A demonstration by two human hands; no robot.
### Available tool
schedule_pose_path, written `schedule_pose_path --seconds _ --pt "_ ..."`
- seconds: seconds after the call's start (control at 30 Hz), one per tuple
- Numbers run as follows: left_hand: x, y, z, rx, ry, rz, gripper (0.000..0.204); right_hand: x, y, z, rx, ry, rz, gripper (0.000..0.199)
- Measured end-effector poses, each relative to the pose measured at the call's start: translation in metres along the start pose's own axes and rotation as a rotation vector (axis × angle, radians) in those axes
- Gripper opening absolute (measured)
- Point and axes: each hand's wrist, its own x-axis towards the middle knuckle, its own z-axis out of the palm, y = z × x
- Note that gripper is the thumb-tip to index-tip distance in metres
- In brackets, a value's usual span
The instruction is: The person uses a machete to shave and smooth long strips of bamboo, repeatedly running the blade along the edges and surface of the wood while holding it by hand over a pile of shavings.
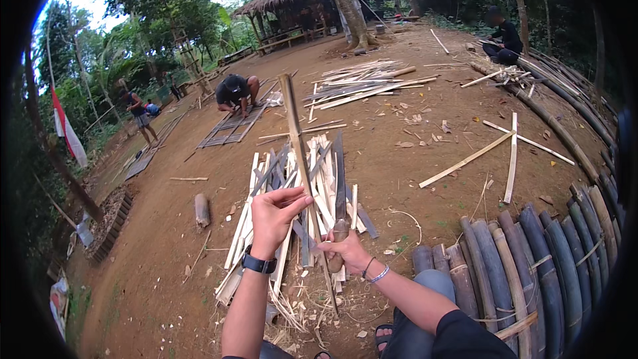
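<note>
– Bamboo strip point(297, 139) right in front of you, standing tilted. How are you holding it?
– Your left hand point(279, 219) pinches it between thumb and fingertips, barely parted. Your right hand point(347, 252) closes round the handle of a knife point(340, 193), blade up, just right of the strip.
– Is your right thumb touching the strip?
– I can't tell. Under your hands lies a pile of split strips point(324, 179).
– And farther out?
– Near right, you have bamboo poles point(515, 272) side by side; far left, a person point(232, 90) crouches; beyond, a thatched hut point(286, 3).
</note>
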Motion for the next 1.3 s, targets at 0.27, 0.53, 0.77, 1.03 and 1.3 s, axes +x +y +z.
schedule_pose_path --seconds 0.27,0.53,0.77,1.03,1.3 --pt "0.006 -0.004 -0.006 -0.589 -0.066 -0.150 0.016 0.002 0.001 -0.004 0.145 0.013 0.084 0.026" --pt "-0.010 0.020 0.025 0.461 0.097 0.222 0.027 0.005 0.004 -0.009 0.107 0.026 0.080 0.026" --pt "-0.010 0.009 0.016 0.878 -0.096 0.390 0.026 0.005 0.003 -0.010 0.131 0.036 0.088 0.025" --pt "0.008 0.008 -0.011 0.599 -0.307 0.259 0.026 0.003 0.000 -0.007 0.119 0.018 0.121 0.025" --pt "0.006 0.001 -0.021 0.802 -0.296 0.519 0.024 0.005 0.005 -0.012 0.122 -0.056 0.141 0.024"
